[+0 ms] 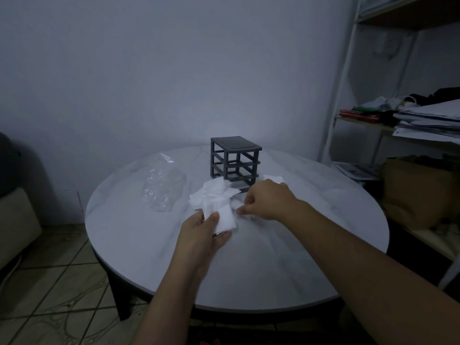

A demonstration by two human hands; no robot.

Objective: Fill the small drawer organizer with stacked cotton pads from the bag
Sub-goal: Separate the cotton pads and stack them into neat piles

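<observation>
As we sort cotton pads at a round table, our left hand grips a small squared stack of pads, thumb laid across its top, just short of the loose pile of pads heaped before the drawer organizer. Our right hand, fingers curled, pinches what looks like a single pad at the pile's near right edge; the two hands sit close together without touching.

The dark organizer stands upright straight ahead of both hands, beyond the pile, its long axis vertical. Its upper slots look bare, while the dim light leaves the lowest one unclear. The right hand lies nearer to it, almost at its base. The clear bag lies crumpled to the left, just beside the pile.

We judge that the stack in the left hand has to travel forward and slightly right, over the heap, to reach a slot, so the pile between is the obstacle to clear.
</observation>
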